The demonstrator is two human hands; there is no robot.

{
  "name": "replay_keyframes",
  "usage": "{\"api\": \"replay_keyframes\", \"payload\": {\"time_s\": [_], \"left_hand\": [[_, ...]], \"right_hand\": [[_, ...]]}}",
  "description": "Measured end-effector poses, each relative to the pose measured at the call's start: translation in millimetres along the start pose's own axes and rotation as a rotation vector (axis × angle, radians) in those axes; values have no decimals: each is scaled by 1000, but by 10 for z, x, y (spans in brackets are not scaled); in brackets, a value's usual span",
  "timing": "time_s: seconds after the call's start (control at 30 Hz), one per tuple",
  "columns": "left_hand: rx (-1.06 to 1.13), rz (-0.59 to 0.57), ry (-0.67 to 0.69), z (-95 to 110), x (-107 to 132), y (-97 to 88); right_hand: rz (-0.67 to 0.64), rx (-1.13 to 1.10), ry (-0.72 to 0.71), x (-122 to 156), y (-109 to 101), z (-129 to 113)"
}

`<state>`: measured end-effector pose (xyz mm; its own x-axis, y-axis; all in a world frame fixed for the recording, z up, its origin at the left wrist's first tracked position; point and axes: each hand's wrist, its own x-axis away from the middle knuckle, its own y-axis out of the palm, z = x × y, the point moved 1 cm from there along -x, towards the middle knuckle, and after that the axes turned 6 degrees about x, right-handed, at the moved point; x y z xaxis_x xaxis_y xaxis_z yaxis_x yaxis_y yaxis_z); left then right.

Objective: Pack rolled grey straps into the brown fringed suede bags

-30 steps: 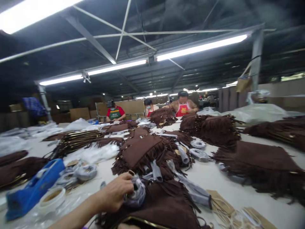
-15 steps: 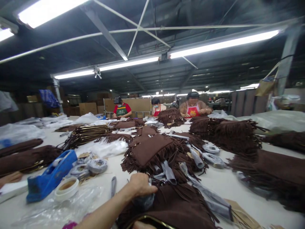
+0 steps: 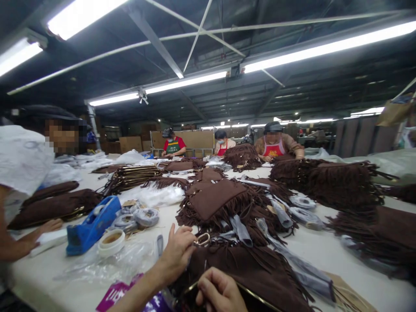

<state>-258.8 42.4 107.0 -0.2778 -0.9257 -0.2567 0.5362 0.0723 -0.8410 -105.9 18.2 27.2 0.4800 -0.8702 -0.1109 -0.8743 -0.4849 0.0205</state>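
A dark brown fringed bag (image 3: 250,271) lies in front of me, a gold zipper along its near edge. My left hand (image 3: 175,251) is over the bag's left side, fingers stretched out and apart. Its fingertips are beside a gold metal clasp (image 3: 203,239), and whether they touch it I cannot tell. Low in the view, my right hand (image 3: 221,291) is closed in a pinch at the zipper edge; what lies between its fingers is hidden. Just beyond are more fringed bags (image 3: 217,197) and grey plastic-wrapped straps (image 3: 241,232).
At left stand a blue tape dispenser (image 3: 94,225), a white tape roll (image 3: 111,242) and wrapped coils (image 3: 146,216). A purple printed packet (image 3: 118,294) lies by my left forearm. A co-worker's hand (image 3: 48,227) rests at far left. Stacked bags (image 3: 325,182) line the right; several people sit opposite.
My left hand has opened from its closed grip, and the gold clasp shows. My right hand has risen into view. The view has turned left, bringing in a co-worker.
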Motion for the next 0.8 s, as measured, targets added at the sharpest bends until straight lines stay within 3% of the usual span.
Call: {"api": "replay_keyframes", "payload": {"time_s": [0.17, 0.3, 0.47, 0.57, 0.67, 0.8], "left_hand": [[258, 63, 89, -107, 173, 156], [332, 112, 198, -121, 196, 281], [311, 152, 187, -185, 242, 311], [296, 172, 249, -213, 302, 312], [254, 222, 310, -233, 358, 310], [105, 271, 403, -257, 420, 300]], "right_hand": [[47, 30, 25, 12, 0, -109], [138, 39, -26, 51, 20, -113], [349, 46, -34, 121, 32, -26], [483, 190, -189, 169, 47, -28], [536, 328, -339, 211, 66, -35], [554, 352, -330, 233, 56, 25]]}}
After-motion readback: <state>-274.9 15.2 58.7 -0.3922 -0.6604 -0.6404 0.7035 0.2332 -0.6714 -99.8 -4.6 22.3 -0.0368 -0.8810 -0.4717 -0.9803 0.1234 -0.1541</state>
